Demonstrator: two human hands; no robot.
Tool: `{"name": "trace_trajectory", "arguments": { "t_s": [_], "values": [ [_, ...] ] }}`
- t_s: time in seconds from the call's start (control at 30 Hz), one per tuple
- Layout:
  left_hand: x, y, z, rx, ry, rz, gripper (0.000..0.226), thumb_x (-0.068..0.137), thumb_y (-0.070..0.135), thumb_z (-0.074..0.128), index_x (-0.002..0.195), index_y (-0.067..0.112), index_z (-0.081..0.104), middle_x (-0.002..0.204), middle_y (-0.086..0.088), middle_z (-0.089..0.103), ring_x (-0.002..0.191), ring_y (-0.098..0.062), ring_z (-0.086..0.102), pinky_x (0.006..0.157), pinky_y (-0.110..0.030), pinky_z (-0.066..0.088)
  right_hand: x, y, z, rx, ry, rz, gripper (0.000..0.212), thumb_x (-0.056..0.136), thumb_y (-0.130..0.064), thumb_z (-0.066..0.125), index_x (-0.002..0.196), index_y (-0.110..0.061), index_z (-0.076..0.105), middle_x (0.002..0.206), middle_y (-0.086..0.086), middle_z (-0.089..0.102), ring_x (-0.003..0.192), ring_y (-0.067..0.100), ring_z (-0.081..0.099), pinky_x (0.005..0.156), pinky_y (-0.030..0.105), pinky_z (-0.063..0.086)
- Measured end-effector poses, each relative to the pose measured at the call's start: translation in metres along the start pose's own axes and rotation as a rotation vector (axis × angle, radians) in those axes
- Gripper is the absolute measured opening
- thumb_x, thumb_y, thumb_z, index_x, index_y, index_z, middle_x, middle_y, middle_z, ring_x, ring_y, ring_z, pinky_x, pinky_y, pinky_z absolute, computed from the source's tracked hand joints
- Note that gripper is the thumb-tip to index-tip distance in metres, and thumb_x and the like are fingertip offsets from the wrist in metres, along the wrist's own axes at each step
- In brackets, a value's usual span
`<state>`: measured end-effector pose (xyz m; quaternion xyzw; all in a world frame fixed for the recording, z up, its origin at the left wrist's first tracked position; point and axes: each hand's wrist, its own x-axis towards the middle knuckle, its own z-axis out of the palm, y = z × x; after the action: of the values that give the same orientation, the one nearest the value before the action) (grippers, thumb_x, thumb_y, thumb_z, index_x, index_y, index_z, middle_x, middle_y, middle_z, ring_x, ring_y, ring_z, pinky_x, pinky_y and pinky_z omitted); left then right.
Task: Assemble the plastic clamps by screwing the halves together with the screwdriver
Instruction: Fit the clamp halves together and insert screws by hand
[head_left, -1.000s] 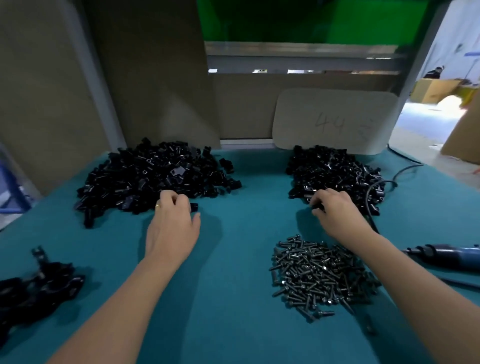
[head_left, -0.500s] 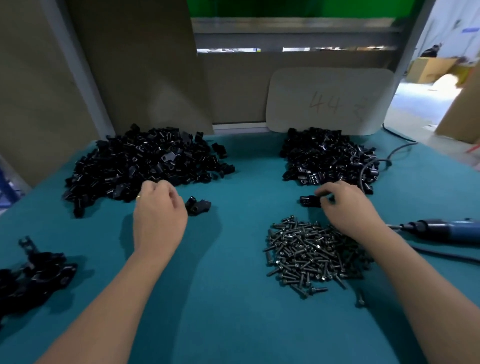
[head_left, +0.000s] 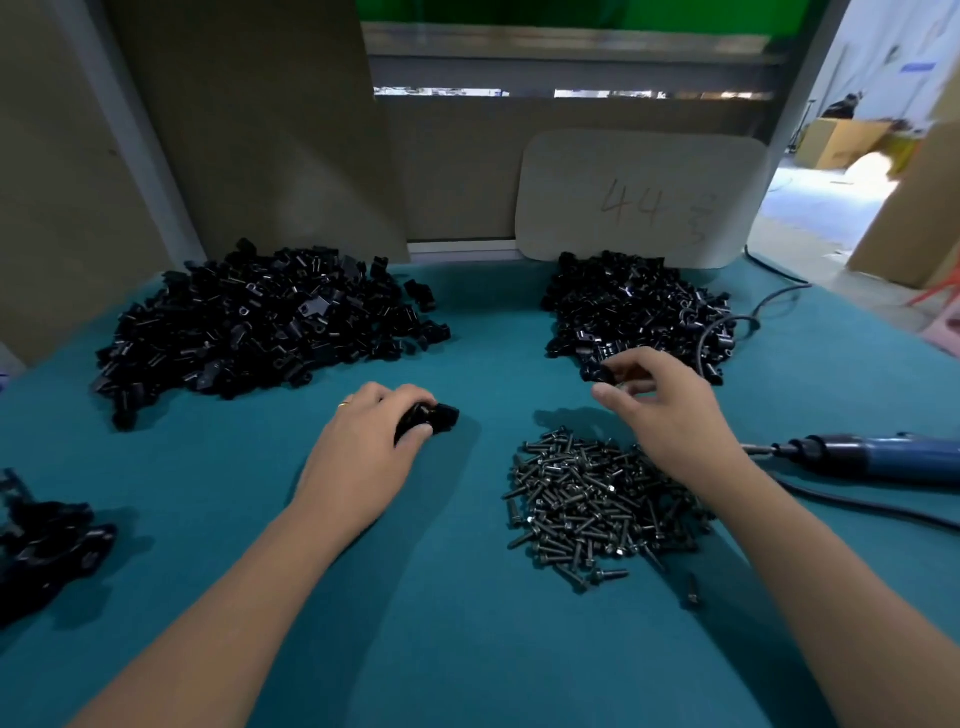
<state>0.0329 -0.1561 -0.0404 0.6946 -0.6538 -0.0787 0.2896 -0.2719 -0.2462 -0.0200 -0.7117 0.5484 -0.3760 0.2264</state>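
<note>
The left hand (head_left: 363, 452) curls its fingers around a glossy black clamp half (head_left: 434, 415) on the teal surface (head_left: 467, 649). The right hand (head_left: 670, 410) pinches another black piece (head_left: 615, 373) at the edge of the right pile (head_left: 639, 306).

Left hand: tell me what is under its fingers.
The left hand grips a black plastic clamp half on the teal table. Only the half's right end shows; the fingers cover the rest.

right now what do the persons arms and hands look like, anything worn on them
Both forearms are bare, with no sleeves, gloves or watch in view. The left hand wears a thin gold-coloured ring on one finger. The right hand shows no jewellery.
</note>
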Motion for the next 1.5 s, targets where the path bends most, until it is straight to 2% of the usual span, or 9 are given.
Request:
{"name": "trace_trajectory", "arguments": {
  "t_s": [0.17, 0.23, 0.33, 0.47, 0.63, 0.8, 1.0, 1.2, 1.5],
  "values": [
    [-0.014, 0.006, -0.008, -0.709, 0.116, -0.187, 0.041, 0.106, 0.0, 0.054, 0.089, 0.031, 0.074, 0.105, 0.009, 0.075, 0.103, -0.013, 0.072, 0.091, -0.035, 0.059, -0.023, -0.019, 0.012, 0.3, -0.126, -0.037, 0.026, 0.092, -0.031, 0.084, 0.113, -0.034, 0.07, 0.104, -0.013, 0.077, 0.103, 0.005, 0.072, 0.093, 0.025, 0.06],
    [-0.018, 0.008, -0.01, -1.167, 0.092, -0.285, 0.036, 0.108, -0.004, 0.045, 0.092, 0.017, 0.07, 0.099, -0.008, 0.074, 0.097, -0.031, 0.077, 0.083, -0.043, 0.062, -0.031, -0.029, 0.017, 0.404, -0.144, -0.083, 0.027, 0.089, -0.031, 0.085, 0.111, -0.035, 0.071, 0.105, -0.014, 0.078, 0.101, 0.006, 0.075, 0.092, 0.025, 0.061],
    [-0.023, 0.012, -0.006, -1.496, 0.035, -0.337, 0.024, 0.109, 0.002, 0.042, 0.109, 0.013, 0.064, 0.091, -0.011, 0.062, 0.077, -0.025, 0.064, 0.066, -0.036, 0.055, -0.042, -0.043, 0.027, 0.479, -0.198, -0.151, 0.029, 0.086, -0.036, 0.086, 0.111, -0.038, 0.071, 0.106, -0.011, 0.078, 0.099, 0.012, 0.077, 0.089, 0.025, 0.062],
    [-0.02, 0.02, 0.003, -1.213, -0.02, -0.318, 0.021, 0.111, 0.012, 0.051, 0.128, 0.025, 0.054, 0.089, -0.006, 0.053, 0.066, -0.015, 0.047, 0.067, -0.035, 0.044, -0.048, -0.046, 0.035, 0.433, -0.211, -0.256, 0.028, 0.088, -0.04, 0.084, 0.113, -0.041, 0.071, 0.109, -0.01, 0.074, 0.102, 0.016, 0.076, 0.088, 0.03, 0.063],
    [-0.02, 0.027, 0.004, -0.788, -0.142, -0.057, 0.021, 0.106, 0.026, 0.066, 0.117, 0.043, 0.071, 0.08, 0.015, 0.06, 0.066, -0.005, 0.053, 0.064, -0.015, 0.043, -0.043, -0.042, 0.032, 0.323, -0.177, -0.354, 0.032, 0.091, -0.043, 0.081, 0.12, -0.042, 0.07, 0.116, -0.013, 0.074, 0.111, 0.014, 0.074, 0.092, 0.033, 0.063],
    [-0.03, 0.04, 0.009, -0.882, -0.028, 0.024, 0.025, 0.09, 0.022, 0.084, 0.108, 0.038, 0.077, 0.107, -0.002, 0.073, 0.083, -0.016, 0.071, 0.076, -0.036, 0.058, -0.046, -0.044, 0.04, 0.291, -0.181, -0.469, 0.032, 0.09, -0.043, 0.081, 0.121, -0.037, 0.072, 0.116, -0.013, 0.075, 0.109, 0.014, 0.075, 0.092, 0.037, 0.063],
    [-0.034, 0.044, 0.008, -1.106, 0.019, 0.017, 0.034, 0.079, 0.013, 0.084, 0.113, 0.018, 0.08, 0.102, -0.013, 0.081, 0.085, -0.023, 0.08, 0.079, -0.023, 0.061, -0.044, -0.04, 0.04, 0.349, -0.192, -0.426, 0.032, 0.088, -0.036, 0.085, 0.117, -0.035, 0.074, 0.113, -0.009, 0.077, 0.106, 0.019, 0.077, 0.092, 0.044, 0.063],
    [-0.033, 0.043, 0.007, -1.032, 0.058, 0.032, 0.035, 0.077, 0.021, 0.092, 0.109, 0.029, 0.083, 0.107, -0.013, 0.077, 0.095, -0.039, 0.076, 0.09, -0.052, 0.063, -0.045, -0.04, 0.042, 0.409, -0.213, -0.405, 0.033, 0.085, -0.042, 0.086, 0.116, -0.036, 0.075, 0.112, -0.006, 0.078, 0.105, 0.02, 0.078, 0.091, 0.045, 0.064],
    [-0.033, 0.042, 0.005, -1.177, -0.052, 0.027, 0.035, 0.078, 0.018, 0.09, 0.111, 0.023, 0.082, 0.104, -0.013, 0.081, 0.088, -0.031, 0.08, 0.085, -0.043, 0.066, -0.047, -0.044, 0.04, 0.341, -0.195, -0.482, 0.031, 0.089, -0.031, 0.086, 0.118, -0.027, 0.074, 0.111, -0.01, 0.078, 0.102, 0.016, 0.078, 0.091, 0.041, 0.063]
  ]
}}
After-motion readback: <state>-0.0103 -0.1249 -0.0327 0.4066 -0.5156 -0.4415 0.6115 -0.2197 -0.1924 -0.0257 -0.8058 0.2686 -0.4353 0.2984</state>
